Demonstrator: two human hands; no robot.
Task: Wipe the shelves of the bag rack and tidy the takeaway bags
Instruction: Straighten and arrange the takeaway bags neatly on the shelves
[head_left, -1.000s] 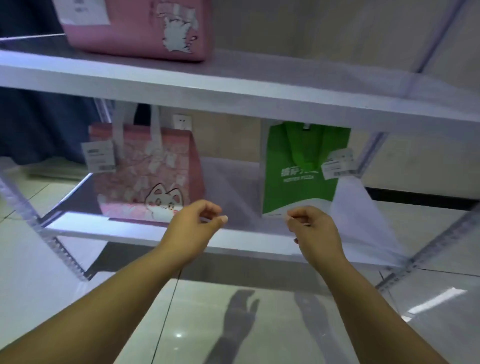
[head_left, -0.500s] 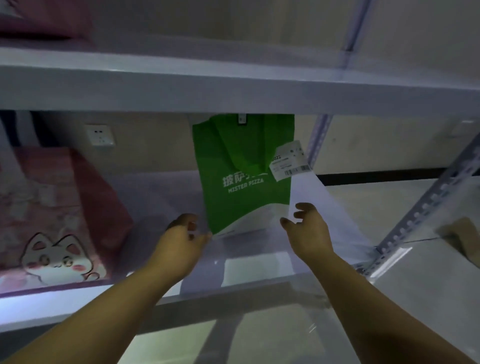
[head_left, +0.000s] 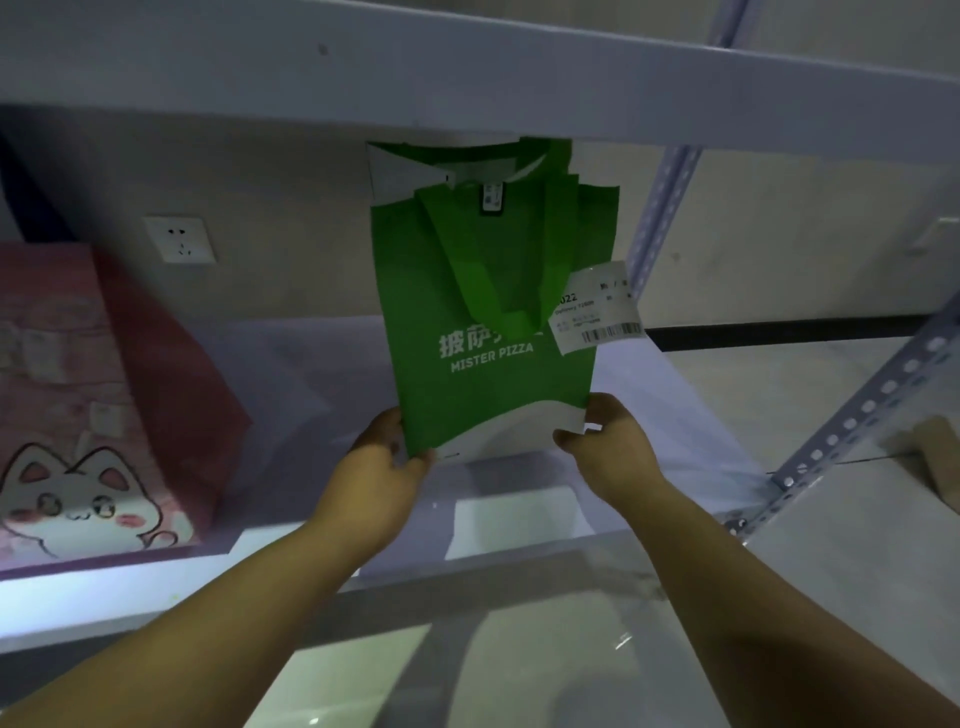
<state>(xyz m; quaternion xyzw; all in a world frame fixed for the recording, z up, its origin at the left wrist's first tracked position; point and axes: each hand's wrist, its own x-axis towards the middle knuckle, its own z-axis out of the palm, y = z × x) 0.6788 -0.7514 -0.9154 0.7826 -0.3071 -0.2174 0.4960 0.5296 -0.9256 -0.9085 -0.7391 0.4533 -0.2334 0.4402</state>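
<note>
A green "Mister Pizza" takeaway bag (head_left: 488, 322) stands upright on the lower white shelf (head_left: 519, 525), its top reaching the underside of the upper shelf (head_left: 467, 78). A white receipt tag (head_left: 597, 309) hangs on its right side. My left hand (head_left: 382, 467) grips the bag's bottom left corner. My right hand (head_left: 608, 447) grips its bottom right corner. A pink bag with a cartoon cat (head_left: 93, 415) stands on the same shelf at the left.
A perforated metal upright (head_left: 857, 415) frames the rack at the right, another upright (head_left: 660, 218) stands behind the green bag. A wall socket (head_left: 179, 239) sits on the beige wall behind. Glossy tiled floor lies below the shelf.
Both hands have reached forward from in front of the shelf edge and closed on the green bag's bottom corners. The view has shifted right and closer, so the pink bag sits further left.
</note>
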